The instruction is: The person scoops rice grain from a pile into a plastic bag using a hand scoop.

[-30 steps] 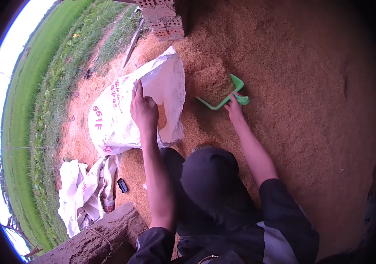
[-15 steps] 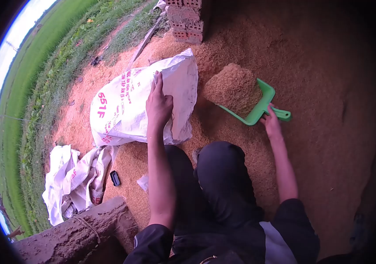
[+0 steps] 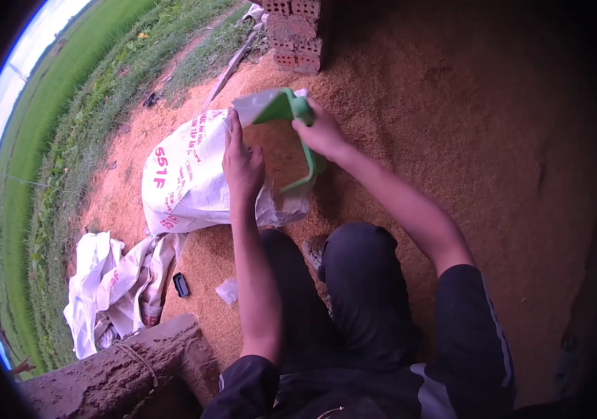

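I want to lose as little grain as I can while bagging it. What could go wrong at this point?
The left hand holds only one edge of the sack mouth, so the opening could sag shut and grain may spill past it. The right hand tips the green scoop steeply; a fast pour might overshoot. The sack lies slumped on the grain floor, so it could leak from the mouth.

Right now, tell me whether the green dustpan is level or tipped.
Tipped: the right hand holds the green dustpan steeply over the sack mouth.

Sack point(image 3: 186, 174) mouth (behind green scoop point(image 3: 291, 140)) hidden; print unreadable.
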### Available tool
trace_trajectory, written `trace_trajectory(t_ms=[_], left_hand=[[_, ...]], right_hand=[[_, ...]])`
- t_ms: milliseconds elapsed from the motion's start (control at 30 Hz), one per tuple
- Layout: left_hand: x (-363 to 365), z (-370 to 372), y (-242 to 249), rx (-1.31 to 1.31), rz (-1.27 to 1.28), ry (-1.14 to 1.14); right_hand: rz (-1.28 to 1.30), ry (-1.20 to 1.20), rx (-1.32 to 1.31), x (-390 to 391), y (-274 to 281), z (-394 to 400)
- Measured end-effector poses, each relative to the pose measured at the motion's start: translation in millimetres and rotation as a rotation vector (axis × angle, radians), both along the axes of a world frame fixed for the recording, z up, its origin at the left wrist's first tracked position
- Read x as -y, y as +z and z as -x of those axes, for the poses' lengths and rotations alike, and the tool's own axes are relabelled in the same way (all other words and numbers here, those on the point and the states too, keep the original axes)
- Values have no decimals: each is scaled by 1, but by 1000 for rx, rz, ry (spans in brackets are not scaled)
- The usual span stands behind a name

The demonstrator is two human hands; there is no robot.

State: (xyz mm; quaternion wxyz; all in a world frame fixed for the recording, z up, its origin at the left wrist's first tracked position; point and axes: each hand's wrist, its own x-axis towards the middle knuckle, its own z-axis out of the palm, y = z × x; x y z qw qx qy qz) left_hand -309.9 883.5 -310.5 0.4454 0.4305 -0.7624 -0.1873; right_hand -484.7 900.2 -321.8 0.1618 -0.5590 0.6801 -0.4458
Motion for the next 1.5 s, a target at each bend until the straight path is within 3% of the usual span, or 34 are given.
trace_trajectory(t_ms=[33, 100, 133, 233, 333, 400, 467, 533, 567, 600, 667, 700, 800, 900, 933, 967, 1000, 1067, 1133, 1200, 1333, 1367, 1433, 1467, 1500], left_hand=[[1, -4, 1, -11, 11, 22], [4, -11, 3, -22, 23, 57], [5, -13, 4, -35, 39, 87], [5, -15, 4, -56, 9, 83], [4, -14, 4, -44, -5, 70], [6, -13, -1, -39, -8, 39], [11, -15, -11, -79, -17, -37], [15, -15, -19, -166, -78, -122], [20, -17, -26, -128, -20, -120], [15, -16, -20, -196, -190, -143], [27, -19, -36, -155, -194, -133], [26, -19, -36, -129, -196, -139], [37, -18, -50, -145, -182, -170], [41, -2, -47, -4, -101, -35], [63, -6, -66, 73, -73, 32], [45, 7, -45, 147, -107, 112], [58, 12, -60, 118, 4, 116], [61, 29, -62, 183, 14, 197], [58, 41, -60, 190, -164, 206], [47, 50, -56, 188, -159, 193], [37, 56, -50, 194, -132, 234], [39, 56, -51, 190, -153, 247], [29, 57, -42, 200, -169, 272], [29, 58, -41, 190, -162, 284], [30, 58, -43, 193, -159, 286]], right_hand=[[-2, 5, 1, -2, 14, -7], [-87, 120, -347, -7, 40, -16], [-90, 122, -351, -9, 39, -13], [174, 322, -515, -18, 38, 15], [62, 327, -325, -46, 35, 38], [2, 181, -212, -72, 31, 50], [217, -133, 71, -107, 23, 69], [351, -345, 181, -151, -7, 103], [280, -527, 336, -183, -18, 118], [328, -674, 477, -218, -35, 134], [322, -977, 491, -314, -75, 175], [240, -1140, 597, -363, -56, 170], [175, -1515, 421, -541, -26, 174], [56, -1912, 143, -702, 56, 143], [-70, -1935, 8, -754, 87, 123], [-128, -2029, -335, -799, 103, 104], [-206, -2083, -688, -830, 117, 81], [-361, -2375, -814, -846, 124, 41], [-581, -2295, -594, -850, 105, -2], [-798, -2194, -637, -885, 42, -39], [-557, -2065, -378, -859, -30, -102], [-572, -2071, -374, -857, -40, -116], [-994, -1853, -399, -855, -51, -134], [-1003, -1852, -398, -867, -63, -143], [-876, -1822, -193, -871, -69, -147]])
